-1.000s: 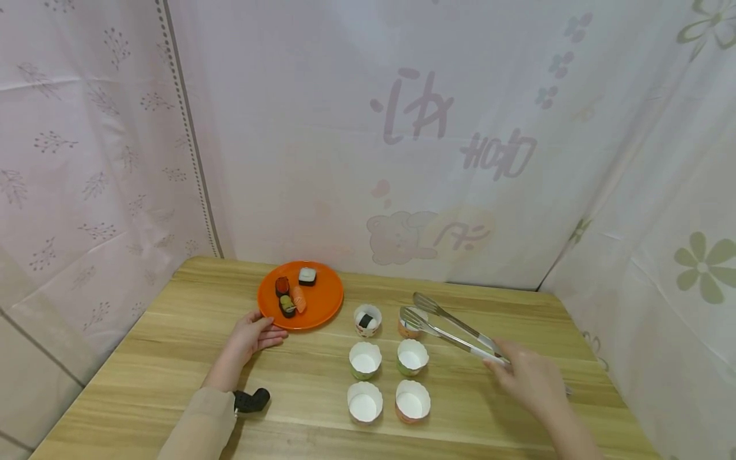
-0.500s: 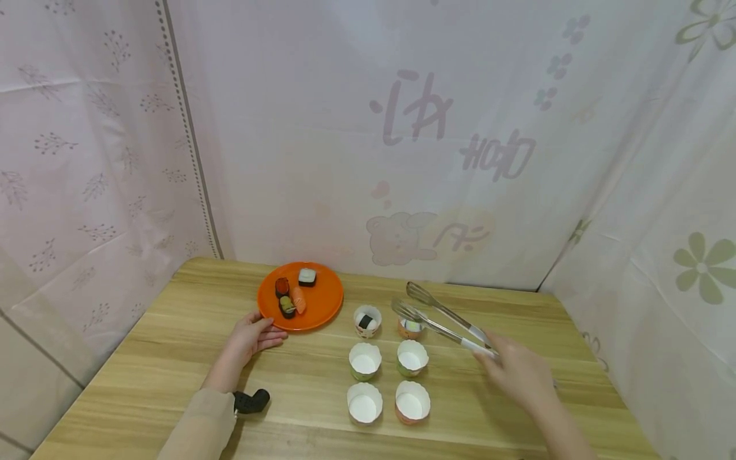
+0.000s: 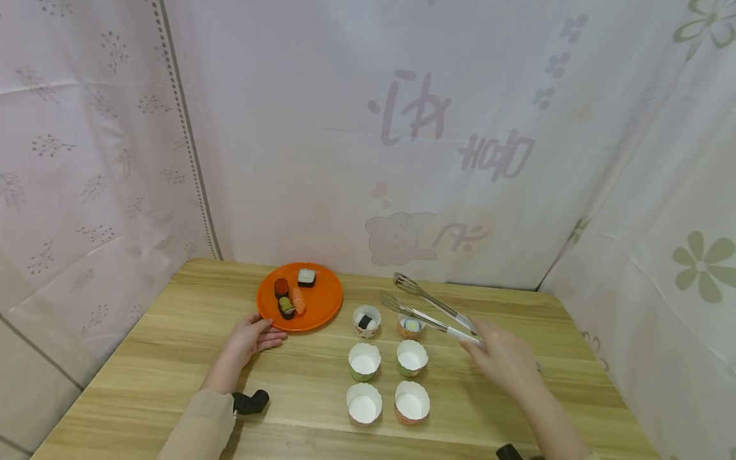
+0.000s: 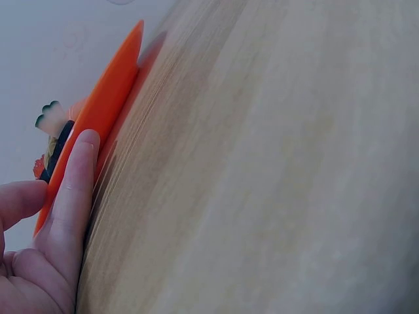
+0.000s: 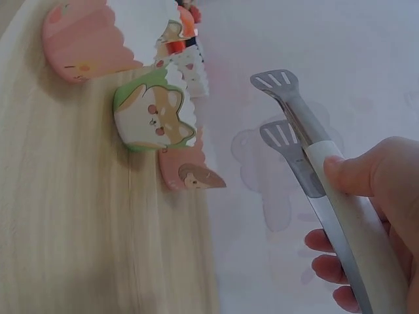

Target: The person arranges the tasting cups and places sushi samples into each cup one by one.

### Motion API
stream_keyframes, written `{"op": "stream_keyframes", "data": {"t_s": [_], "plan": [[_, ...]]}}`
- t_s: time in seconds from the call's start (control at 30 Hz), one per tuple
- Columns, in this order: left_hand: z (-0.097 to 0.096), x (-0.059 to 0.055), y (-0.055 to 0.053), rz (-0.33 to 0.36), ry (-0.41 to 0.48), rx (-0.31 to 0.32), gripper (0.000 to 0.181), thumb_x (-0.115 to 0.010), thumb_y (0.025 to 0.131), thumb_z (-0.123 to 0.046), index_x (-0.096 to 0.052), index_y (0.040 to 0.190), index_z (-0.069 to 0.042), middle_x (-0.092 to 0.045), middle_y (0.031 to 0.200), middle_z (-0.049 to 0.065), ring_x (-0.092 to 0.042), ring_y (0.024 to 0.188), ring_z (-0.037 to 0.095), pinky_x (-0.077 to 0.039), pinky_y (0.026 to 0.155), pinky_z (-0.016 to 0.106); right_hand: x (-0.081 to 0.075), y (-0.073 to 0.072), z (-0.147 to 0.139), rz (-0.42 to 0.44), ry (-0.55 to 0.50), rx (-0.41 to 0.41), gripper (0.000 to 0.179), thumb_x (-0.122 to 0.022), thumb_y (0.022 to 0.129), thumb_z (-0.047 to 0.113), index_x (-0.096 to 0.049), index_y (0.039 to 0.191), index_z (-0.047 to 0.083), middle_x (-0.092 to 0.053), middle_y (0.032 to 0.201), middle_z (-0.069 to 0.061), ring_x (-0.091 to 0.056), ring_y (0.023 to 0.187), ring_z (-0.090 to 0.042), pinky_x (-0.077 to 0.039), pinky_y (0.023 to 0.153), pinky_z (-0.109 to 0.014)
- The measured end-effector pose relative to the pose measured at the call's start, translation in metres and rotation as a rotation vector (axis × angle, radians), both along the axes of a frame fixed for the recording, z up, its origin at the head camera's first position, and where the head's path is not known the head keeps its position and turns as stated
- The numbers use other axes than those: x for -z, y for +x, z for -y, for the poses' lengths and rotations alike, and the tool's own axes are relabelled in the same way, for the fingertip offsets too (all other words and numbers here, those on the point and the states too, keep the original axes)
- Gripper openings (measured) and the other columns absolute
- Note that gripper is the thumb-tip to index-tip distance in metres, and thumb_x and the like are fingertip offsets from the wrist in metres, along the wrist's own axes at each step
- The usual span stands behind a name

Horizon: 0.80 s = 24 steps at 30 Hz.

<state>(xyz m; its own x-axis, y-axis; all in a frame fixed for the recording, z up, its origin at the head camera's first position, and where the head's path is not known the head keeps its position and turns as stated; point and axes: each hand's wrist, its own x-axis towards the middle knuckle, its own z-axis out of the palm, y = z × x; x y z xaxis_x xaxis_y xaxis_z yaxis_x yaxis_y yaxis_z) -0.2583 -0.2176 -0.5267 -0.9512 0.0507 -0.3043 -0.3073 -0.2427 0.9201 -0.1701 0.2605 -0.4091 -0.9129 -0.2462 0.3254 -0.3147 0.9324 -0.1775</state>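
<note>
An orange plate (image 3: 324, 306) at the back left bears several pieces of toy sushi, among them a salmon nigiri (image 3: 298, 300) and a red-topped piece (image 3: 281, 287). My left hand (image 3: 250, 338) pinches its near rim, thumb above and a finger (image 4: 78, 170) along the underside. My right hand (image 3: 506, 354) grips silver tongs (image 3: 432, 299) by their white handles. The slotted tong heads are spread apart with nothing between them, above the back row of paper cups. One back cup holds a black-banded white piece (image 3: 365, 321), the other a roll with a pale green middle (image 3: 411, 324).
Nearer me stand green paper cups (image 3: 411, 359) and a front pair of paper cups (image 3: 363, 409), white inside. The wooden table (image 3: 494, 415) ends against a patterned curtain (image 3: 322, 160) at the back and sides.
My right hand has carried the tongs left and slightly away from me, from over the back right cup towards the plate. The left hand has stayed at the rim.
</note>
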Motion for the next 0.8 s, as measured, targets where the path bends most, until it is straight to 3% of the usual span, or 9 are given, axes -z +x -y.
{"op": "stream_keyframes", "data": {"t_s": [0.8], "plan": [[0.001, 0.001, -0.003, 0.010, 0.000, 0.004, 0.047, -0.041, 0.103, -0.008, -0.023, 0.145, 0.005, -0.067, 0.089, 0.020, -0.070, 0.081, 0.028, -0.058, 0.076, 0.039, -0.012, -0.029, 0.034, 0.050, 0.013, -0.030, 0.055, -0.064, 0.092, 0.037, -0.054, 0.132, 0.001, -0.060, 0.122, -0.022, -0.061, 0.102, -0.041, -0.054, 0.071, -0.056]]}}
